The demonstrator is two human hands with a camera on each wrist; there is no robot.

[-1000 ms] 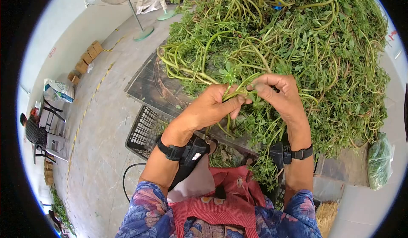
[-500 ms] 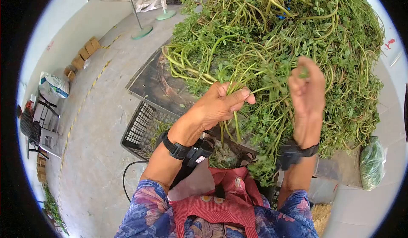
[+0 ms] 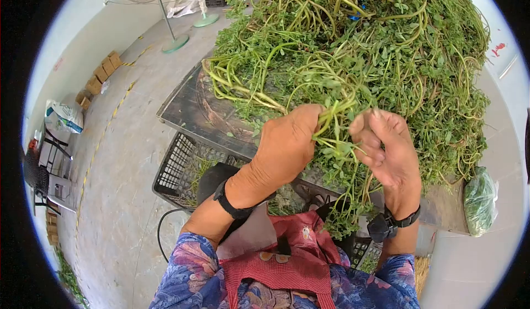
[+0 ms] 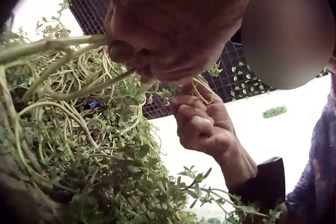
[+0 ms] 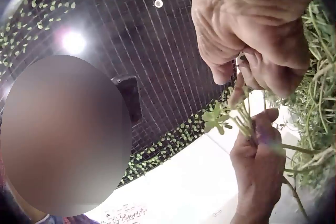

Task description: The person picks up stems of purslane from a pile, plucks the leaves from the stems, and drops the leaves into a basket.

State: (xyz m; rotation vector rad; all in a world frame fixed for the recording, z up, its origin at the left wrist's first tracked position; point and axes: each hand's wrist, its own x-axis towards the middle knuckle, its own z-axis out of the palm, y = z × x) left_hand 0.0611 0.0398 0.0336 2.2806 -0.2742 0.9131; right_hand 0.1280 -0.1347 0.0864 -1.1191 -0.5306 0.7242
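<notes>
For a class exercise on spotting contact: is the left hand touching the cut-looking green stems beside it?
Touching. The right wrist view shows it: the left hand has its fingers curled round the stems.

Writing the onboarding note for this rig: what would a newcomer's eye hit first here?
Probably the big tangled heap of green plants, filling the upper right of the head view. Next, the two bare hands in front of it, the left hand gripping stems, the right hand just beside them. Then the red apron at bottom centre, between blue floral sleeves.
</notes>
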